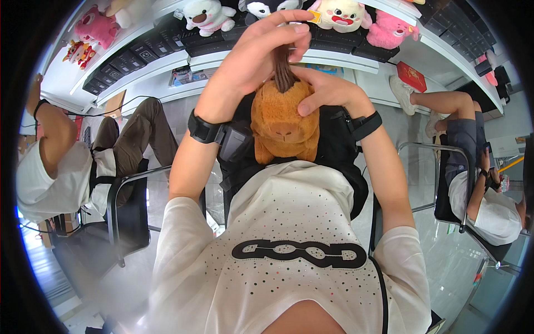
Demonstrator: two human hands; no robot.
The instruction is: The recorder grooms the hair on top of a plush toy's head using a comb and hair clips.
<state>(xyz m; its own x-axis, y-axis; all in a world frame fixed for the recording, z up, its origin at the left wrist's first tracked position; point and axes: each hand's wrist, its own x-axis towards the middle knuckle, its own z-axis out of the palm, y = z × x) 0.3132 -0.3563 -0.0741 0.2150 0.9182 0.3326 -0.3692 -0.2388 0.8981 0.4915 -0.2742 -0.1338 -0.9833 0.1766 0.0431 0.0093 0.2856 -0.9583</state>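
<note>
A brown plush animal toy [283,121], apparently a capybara, sits upright on my lap with its snout towards me. From the top of its head rises a dark brown ribbed tuft [284,73], pulled up straight. My left hand [273,46] is around the tuft's upper end, its fingers bent over it and partly hiding it. My right hand [329,89] grips the toy's head from the right side, thumb on the orange-brown fur and fingers near the base of the tuft. Black straps with devices circle both wrists.
White shelves [246,58] ahead bear plush toys and black boxes [146,54]. A red box [411,76] lies at the right. Seated people are on the left [58,179] and right [486,204], in black chairs with metal armrests [469,183]. A black cable [117,110] runs by the left person.
</note>
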